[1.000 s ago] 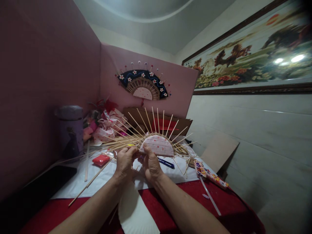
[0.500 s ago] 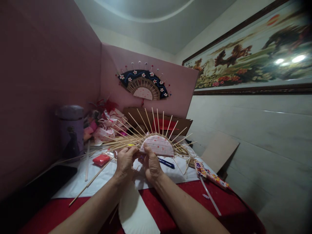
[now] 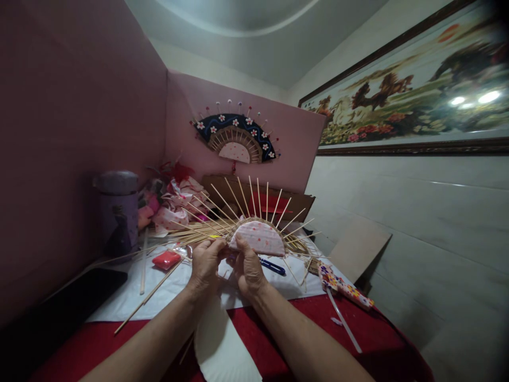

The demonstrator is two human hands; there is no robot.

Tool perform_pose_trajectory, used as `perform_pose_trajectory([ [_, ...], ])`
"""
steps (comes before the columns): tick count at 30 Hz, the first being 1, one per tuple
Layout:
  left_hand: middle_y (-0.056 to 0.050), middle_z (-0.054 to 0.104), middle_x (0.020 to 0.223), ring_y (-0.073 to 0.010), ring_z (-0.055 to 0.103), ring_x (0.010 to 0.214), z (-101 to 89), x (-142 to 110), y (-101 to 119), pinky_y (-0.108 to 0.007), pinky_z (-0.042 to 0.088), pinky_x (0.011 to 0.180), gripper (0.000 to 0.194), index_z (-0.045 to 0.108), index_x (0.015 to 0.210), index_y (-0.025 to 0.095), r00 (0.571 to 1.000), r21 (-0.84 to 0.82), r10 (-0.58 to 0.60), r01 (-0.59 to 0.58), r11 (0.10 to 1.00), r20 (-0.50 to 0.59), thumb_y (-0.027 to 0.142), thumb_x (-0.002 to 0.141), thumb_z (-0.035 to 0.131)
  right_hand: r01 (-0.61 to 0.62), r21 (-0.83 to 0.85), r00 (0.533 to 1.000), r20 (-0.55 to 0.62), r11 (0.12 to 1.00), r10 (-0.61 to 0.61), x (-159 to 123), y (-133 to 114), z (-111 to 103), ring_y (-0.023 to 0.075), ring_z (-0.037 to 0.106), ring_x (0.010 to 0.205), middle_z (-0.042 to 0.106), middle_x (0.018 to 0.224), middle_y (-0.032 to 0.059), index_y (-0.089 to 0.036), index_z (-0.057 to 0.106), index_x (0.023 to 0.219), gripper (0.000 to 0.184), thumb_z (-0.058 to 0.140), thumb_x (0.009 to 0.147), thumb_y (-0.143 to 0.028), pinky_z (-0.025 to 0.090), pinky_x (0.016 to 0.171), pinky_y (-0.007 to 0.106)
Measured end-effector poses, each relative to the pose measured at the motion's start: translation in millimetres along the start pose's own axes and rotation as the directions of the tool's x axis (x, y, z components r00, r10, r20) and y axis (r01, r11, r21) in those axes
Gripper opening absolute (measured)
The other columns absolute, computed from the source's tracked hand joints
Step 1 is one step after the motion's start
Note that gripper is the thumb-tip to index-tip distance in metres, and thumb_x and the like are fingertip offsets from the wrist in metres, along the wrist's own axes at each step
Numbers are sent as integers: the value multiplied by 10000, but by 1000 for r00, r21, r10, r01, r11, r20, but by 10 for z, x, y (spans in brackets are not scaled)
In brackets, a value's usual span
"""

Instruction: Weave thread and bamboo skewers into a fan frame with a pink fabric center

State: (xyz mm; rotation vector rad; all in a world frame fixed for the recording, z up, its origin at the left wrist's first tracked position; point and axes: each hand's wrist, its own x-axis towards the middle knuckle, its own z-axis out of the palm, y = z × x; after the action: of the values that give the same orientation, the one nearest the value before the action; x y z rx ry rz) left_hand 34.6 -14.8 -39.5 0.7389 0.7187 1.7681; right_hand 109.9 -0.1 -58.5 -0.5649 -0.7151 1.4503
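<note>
Held up over the table is a fan frame (image 3: 260, 239), a half-round piece covered in white cloth with red dots, edged with brown cord. Thin wooden sticks fan out from its curved edge. My right hand (image 3: 249, 268) grips its lower left part, thumb on the cloth and fingers behind. At the left corner, my left hand (image 3: 205, 265) pinches the edge with thumb and forefinger closed. Just what lies between those fingertips is hidden. A blue cutter (image 3: 272, 266) lies on the white cloth behind my right hand. Below my wrists is a pale ribbed sheet (image 3: 222, 345).
A bundle of sticks (image 3: 191, 232) and a red packet (image 3: 166, 260) lie left. The purple tumbler (image 3: 119, 217) stands near crumpled dotted cloth (image 3: 186, 204). A glue gun with flowered cover (image 3: 344, 286) lies right. A finished fan (image 3: 235, 135) hangs on the pink board.
Both hands keep the same hold on the fan frame. The whole view has shifted very slightly; nothing has been taken up or let go.
</note>
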Motion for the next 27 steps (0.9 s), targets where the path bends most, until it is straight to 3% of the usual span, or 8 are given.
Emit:
perform_pose_trajectory([
  [27, 7, 599, 500, -119, 541, 484, 1, 21, -8, -261, 432, 544, 95, 568, 524, 133, 1000, -18, -23, 22, 1000, -14, 164, 535, 657, -3, 3, 1000, 31, 1000, 3, -20, -2, 9, 134, 520, 607, 659, 704, -9, -195, 653, 761, 260, 705, 659, -430, 363, 580, 260],
])
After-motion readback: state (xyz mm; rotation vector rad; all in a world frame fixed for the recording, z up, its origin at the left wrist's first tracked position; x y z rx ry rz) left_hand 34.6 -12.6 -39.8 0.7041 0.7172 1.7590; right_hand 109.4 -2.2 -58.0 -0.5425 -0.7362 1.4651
